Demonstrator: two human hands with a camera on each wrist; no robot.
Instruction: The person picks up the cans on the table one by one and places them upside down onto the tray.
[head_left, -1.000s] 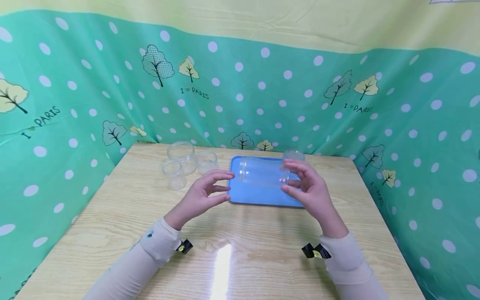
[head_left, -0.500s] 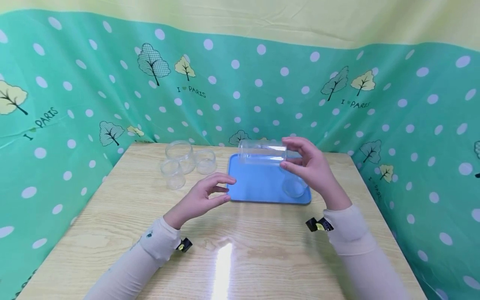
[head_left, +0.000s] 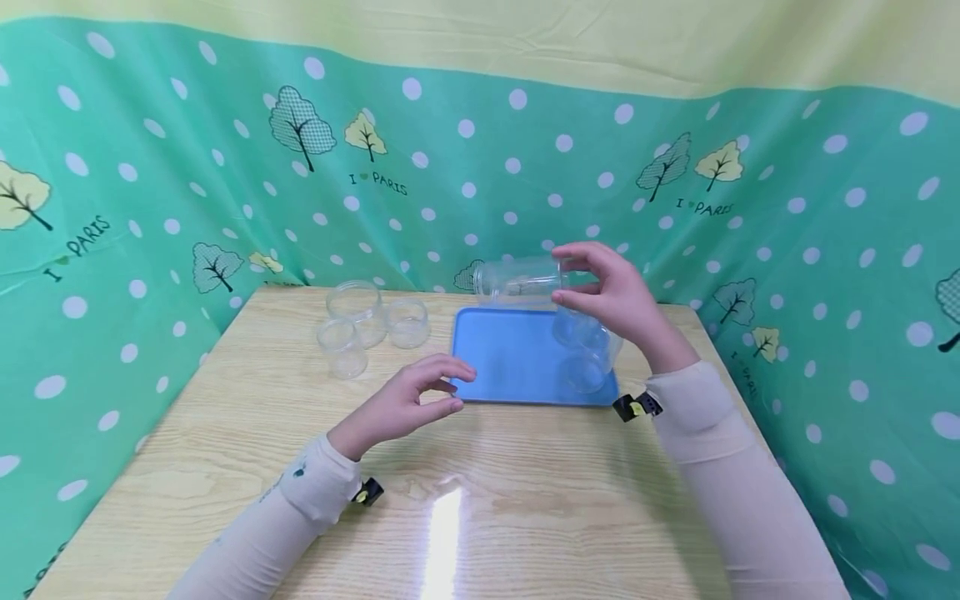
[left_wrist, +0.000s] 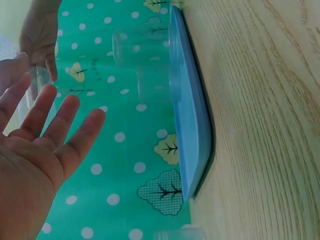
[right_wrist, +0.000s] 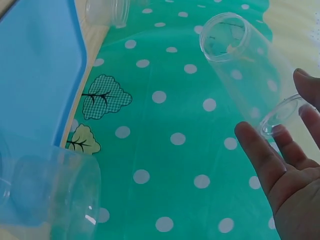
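Observation:
My right hand (head_left: 611, 292) grips a clear plastic jar (head_left: 519, 279) by its base, thumb and fingers round that end. The jar lies sideways in the air above the back edge of a blue tray (head_left: 502, 358). In the right wrist view its open rim points away from the hand (right_wrist: 295, 185). Two more clear jars (left_wrist: 142, 47) stand on the tray's right part, partly behind the right hand in the head view. My left hand (head_left: 408, 400) hovers by the tray's left front edge, fingers relaxed and nothing in them.
Several clear jars stand on the wooden table left of the tray: a larger one (head_left: 356, 312), a short one (head_left: 408, 323) and a small one (head_left: 342, 350). A green dotted curtain (head_left: 450, 167) hangs behind the table and along both sides.
The right hand has raised the jar from over the tray's middle up and back beyond its far edge. The left hand has barely moved.

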